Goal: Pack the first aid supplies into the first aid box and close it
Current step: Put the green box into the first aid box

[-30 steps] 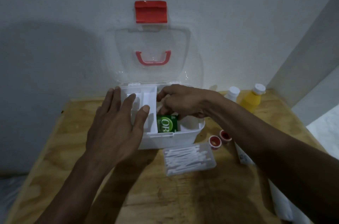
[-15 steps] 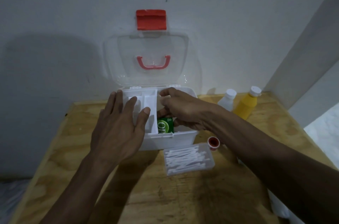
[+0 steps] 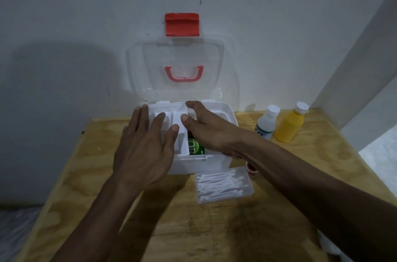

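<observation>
The white first aid box (image 3: 217, 162) stands open on the wooden table, its clear lid (image 3: 178, 64) with red latch and red handle leaning on the wall. A white divided tray (image 3: 179, 133) sits in the box's left half. My left hand (image 3: 146, 148) lies flat on the tray's left side, fingers spread. My right hand (image 3: 206, 128) reaches over the box, thumb and fingers on the tray's right edge. Under it a green packet (image 3: 194, 147) lies in the box. A clear case of cotton swabs (image 3: 223, 184) lies in front of the box.
A white bottle (image 3: 266, 122) and a yellow bottle (image 3: 290, 125) stand at the back right. A small red-capped item (image 3: 251, 168) peeks out under my right forearm. The table (image 3: 214, 229) ends at the wall behind and drops off left and right.
My right hand has let go inside the box and risen, its fingers now spread at the tray's right edge. My left hand has stayed on the tray. The view has shifted slightly.
</observation>
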`<state>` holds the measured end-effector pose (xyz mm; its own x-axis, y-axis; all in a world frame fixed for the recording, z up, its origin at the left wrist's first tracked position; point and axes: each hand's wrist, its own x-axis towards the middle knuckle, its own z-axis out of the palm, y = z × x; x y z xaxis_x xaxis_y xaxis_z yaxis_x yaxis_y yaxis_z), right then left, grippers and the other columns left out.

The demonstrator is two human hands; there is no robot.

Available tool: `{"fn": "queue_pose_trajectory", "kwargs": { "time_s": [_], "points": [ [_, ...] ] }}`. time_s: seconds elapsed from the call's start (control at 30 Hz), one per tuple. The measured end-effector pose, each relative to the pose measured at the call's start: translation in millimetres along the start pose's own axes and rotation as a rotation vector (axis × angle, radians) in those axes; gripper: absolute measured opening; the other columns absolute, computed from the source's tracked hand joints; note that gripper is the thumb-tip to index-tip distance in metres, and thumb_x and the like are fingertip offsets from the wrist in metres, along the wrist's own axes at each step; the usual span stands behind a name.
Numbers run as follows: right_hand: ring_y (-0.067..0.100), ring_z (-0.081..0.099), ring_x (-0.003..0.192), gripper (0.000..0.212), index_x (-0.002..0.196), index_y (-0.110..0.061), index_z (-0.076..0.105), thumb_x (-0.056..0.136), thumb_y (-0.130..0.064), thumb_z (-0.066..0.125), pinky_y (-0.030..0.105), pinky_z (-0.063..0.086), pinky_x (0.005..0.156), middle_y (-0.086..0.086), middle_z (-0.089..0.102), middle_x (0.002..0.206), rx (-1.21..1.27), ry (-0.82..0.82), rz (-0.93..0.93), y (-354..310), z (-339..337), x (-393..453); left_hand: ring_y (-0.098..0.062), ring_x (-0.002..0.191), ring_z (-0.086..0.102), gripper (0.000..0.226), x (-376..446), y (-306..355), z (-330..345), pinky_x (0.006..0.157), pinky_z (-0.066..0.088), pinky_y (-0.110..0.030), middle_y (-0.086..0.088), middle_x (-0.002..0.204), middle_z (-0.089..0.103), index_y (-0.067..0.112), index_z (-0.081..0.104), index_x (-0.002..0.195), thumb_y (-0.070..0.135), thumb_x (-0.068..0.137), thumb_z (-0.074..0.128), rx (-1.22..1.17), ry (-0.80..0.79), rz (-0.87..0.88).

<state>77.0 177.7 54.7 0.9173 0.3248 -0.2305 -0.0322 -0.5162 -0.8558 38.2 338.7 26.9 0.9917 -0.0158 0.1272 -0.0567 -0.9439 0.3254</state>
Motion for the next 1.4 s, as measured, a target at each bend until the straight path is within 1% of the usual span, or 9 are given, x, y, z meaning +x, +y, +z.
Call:
{"fn": "queue_pose_trajectory", "kwargs": {
  "time_s": [0.13,0.37,0.63,0.77,1.03,1.13,1.27,1.33,1.4],
  "points": [
    [0.025,0.054,0.123,0.051,0.151,-0.028,0.018,0.104,-0.040,0.034,0.042,0.041,0.108,0.012,0.049,0.144,0.005,-0.006,0.013,3,-1,1,-0.018,0.151,-0.005,0.066,1,-1,1,0.121,0.015,-0.046,-0.003,0.164,0.004,0.028,0.025,0.152,0.061,0.096,0.012,0.011,-0.006,-0.002],
    [0.025,0.052,0.123,0.051,0.151,-0.027,0.017,0.104,-0.037,0.034,0.040,0.042,0.107,0.010,0.045,0.147,0.031,-0.016,0.030,0,-5,-1,-0.020,0.151,-0.003,0.069,1,-2,2,0.121,0.016,-0.048,-0.005,0.164,0.007,0.027,0.026,0.152,0.062,0.096,0.009,0.022,0.002,0.012],
    [0.028,0.049,0.127,0.055,0.153,-0.030,0.004,0.105,-0.037,0.030,0.042,0.042,0.108,0.013,0.040,0.151,-0.028,-0.033,0.015,-7,-8,-10,-0.020,0.151,-0.004,0.065,1,-1,0,0.121,0.015,-0.048,-0.005,0.164,0.006,0.026,0.027,0.152,0.059,0.097,0.013,0.024,-0.009,0.004],
    [0.033,0.056,0.120,0.059,0.154,-0.030,-0.001,0.105,-0.036,0.031,0.043,0.045,0.104,0.023,0.052,0.139,-0.049,-0.034,0.010,-10,-9,-13,-0.020,0.151,-0.004,0.064,0,1,-1,0.121,0.015,-0.049,-0.006,0.164,0.007,0.025,0.028,0.151,0.057,0.097,0.014,0.019,-0.013,0.007],
    [0.040,0.056,0.121,0.062,0.153,-0.031,-0.009,0.106,-0.033,0.030,0.046,0.044,0.105,0.029,0.052,0.136,-0.030,-0.045,-0.020,-6,-7,-11,-0.020,0.151,-0.005,0.065,0,2,-2,0.121,0.014,-0.048,-0.004,0.164,0.004,0.026,0.026,0.152,0.058,0.097,0.013,0.030,-0.025,0.002],
    [0.032,0.061,0.115,0.059,0.154,-0.030,-0.004,0.106,-0.033,0.030,0.033,0.047,0.095,0.020,0.059,0.130,-0.064,-0.029,-0.050,-7,-9,-13,-0.020,0.151,-0.006,0.066,1,1,-2,0.121,0.014,-0.049,-0.005,0.164,0.004,0.025,0.027,0.152,0.059,0.097,0.012,0.033,-0.031,0.005],
    [0.021,0.066,0.100,0.053,0.153,-0.025,0.011,0.105,-0.034,0.034,0.036,0.050,0.095,0.015,0.067,0.117,-0.189,0.045,-0.148,-10,-12,-23,-0.021,0.151,-0.005,0.066,1,0,-3,0.121,0.014,-0.050,-0.007,0.164,0.006,0.023,0.030,0.150,0.059,0.097,0.013,0.033,-0.028,0.014],
    [0.012,0.064,0.090,0.045,0.146,-0.022,0.031,0.104,-0.033,0.040,0.023,0.049,0.081,0.009,0.069,0.112,-0.277,0.154,-0.233,-11,-18,-38,-0.022,0.151,-0.003,0.064,1,0,-3,0.120,0.015,-0.051,-0.009,0.164,0.008,0.022,0.031,0.150,0.056,0.098,0.016,0.034,-0.029,0.018],
    [0.004,0.063,0.081,0.031,0.127,-0.020,0.055,0.099,-0.033,0.052,0.012,0.045,0.069,-0.003,0.070,0.100,-0.275,0.306,-0.342,-8,-27,-58,-0.023,0.151,-0.002,0.062,1,0,-4,0.120,0.016,-0.051,-0.009,0.164,0.008,0.022,0.032,0.150,0.055,0.099,0.019,0.034,-0.026,0.018]
  ]
}}
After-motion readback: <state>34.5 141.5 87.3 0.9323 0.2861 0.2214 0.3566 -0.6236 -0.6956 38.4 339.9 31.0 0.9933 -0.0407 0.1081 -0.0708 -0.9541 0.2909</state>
